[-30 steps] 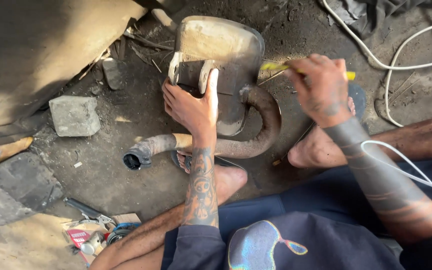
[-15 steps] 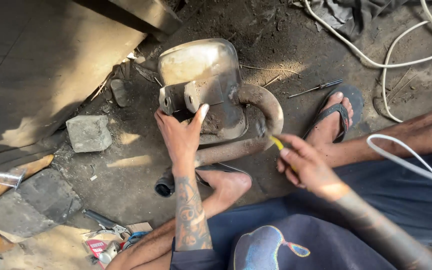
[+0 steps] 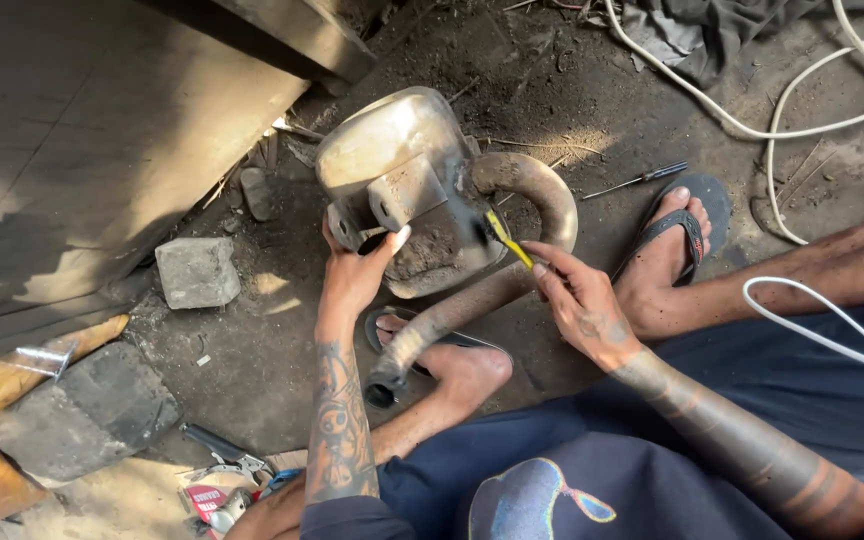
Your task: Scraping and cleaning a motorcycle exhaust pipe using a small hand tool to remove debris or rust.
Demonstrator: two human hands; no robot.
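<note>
A dirty metal exhaust muffler (image 3: 397, 160) with a curved rusty pipe (image 3: 527, 180) lies on the dirt floor in front of me. My left hand (image 3: 352, 275) grips the bracket at the muffler's lower edge. In my right hand (image 3: 582, 300) is a small yellow-handled brush (image 3: 505, 238), whose dark tip touches the muffler where the pipe joins it. The pipe's open end (image 3: 382, 390) rests by my left foot.
A stone block (image 3: 197, 270) sits left of the muffler. A screwdriver (image 3: 637, 180) lies on the ground near my sandalled right foot (image 3: 667, 250). White cables (image 3: 782, 120) run across the upper right. Pliers (image 3: 217, 450) and scraps lie at the lower left, by a wall.
My right hand moved from the far side of the muffler to the near side, bringing the brush tip onto the pipe joint. The muffler turned, and the pipe's end swung towards me.
</note>
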